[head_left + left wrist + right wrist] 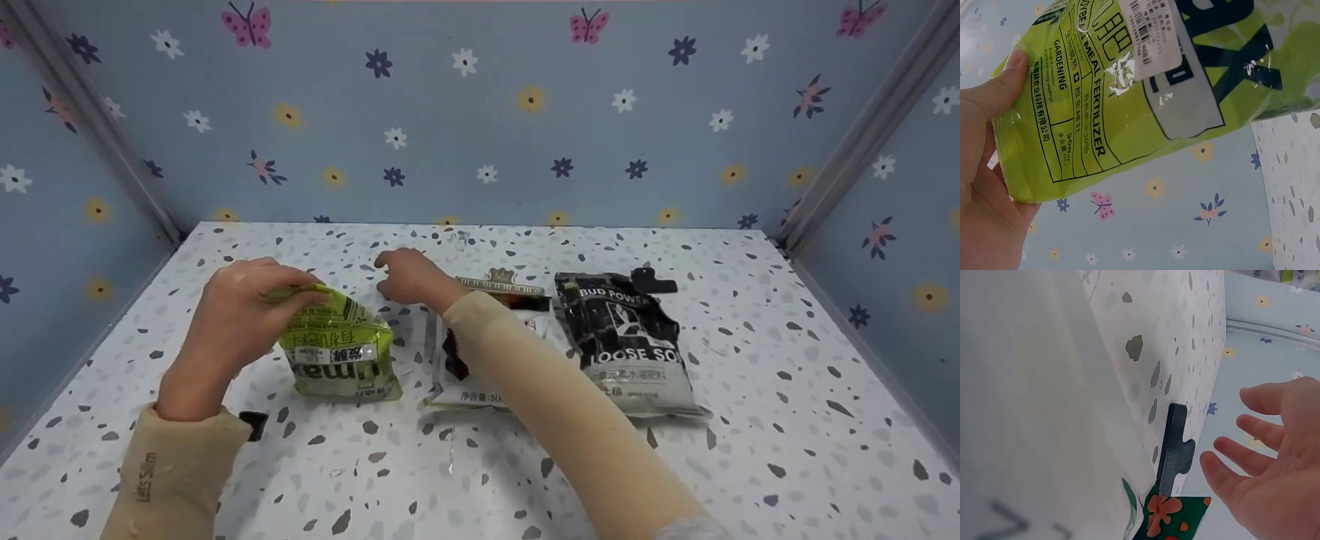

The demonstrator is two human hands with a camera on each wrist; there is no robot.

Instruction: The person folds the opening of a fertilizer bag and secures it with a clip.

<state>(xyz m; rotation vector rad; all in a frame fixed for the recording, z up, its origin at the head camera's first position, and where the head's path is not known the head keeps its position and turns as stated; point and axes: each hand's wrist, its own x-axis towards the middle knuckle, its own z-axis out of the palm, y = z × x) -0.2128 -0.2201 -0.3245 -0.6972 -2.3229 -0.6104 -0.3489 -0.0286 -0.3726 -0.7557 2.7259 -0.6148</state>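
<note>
My left hand (244,315) pinches the upper edge of a green fertilizer bag (341,375) between thumb and fingers. The bag stands tilted on the table, and its soybean meal fertilizer print shows in the left wrist view. Right of it is a white bag (469,394), partly hidden by my right forearm, with a gold crown-topped clip (501,283) on its top edge. My right hand (412,277) reaches beyond that bag's upper left corner with relaxed, spread fingers and holds nothing. The right wrist view shows a dark clip (1174,447) beside a green flowered piece (1171,517).
To the right lies a black-and-white bag (626,337) reading loose soil, with a black clip (652,282) at its top corner. A small black object (255,425) is partly covered by my left sleeve. Blue flowered panels (480,112) enclose the speckled white table (390,487).
</note>
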